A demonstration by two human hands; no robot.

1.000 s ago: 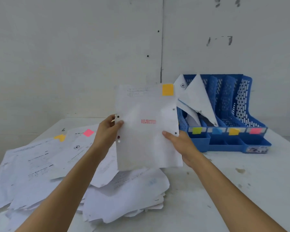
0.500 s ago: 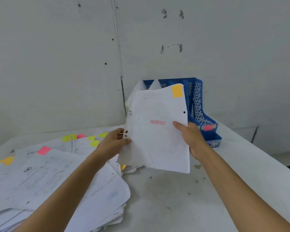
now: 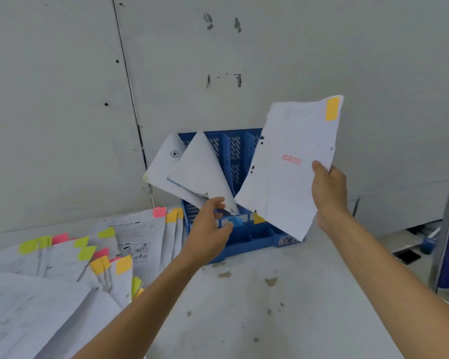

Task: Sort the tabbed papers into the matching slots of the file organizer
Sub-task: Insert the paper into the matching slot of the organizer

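Left hand [image 3: 209, 226] releasing, opening toward blue plastic file organizer [image 3: 257, 237]; right hand [image 3: 328, 190] alone gripping orange-tabbed white sheet [image 3: 290, 182], lining up its slot.

Scuffed grey wall [image 3: 270, 47], stained white table [image 3: 257, 307]

Left hand [image 3: 210, 229] released the sheet [image 3: 290, 172] — right hand [image 3: 329, 193] alone raises it.

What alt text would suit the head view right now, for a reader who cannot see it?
A person's right hand holds a sheet stamped REJECTED, with an orange tab, up in front of a blue file organizer on a table. The left hand hovers at the organizer's front; a pile of tabbed papers lies at left.
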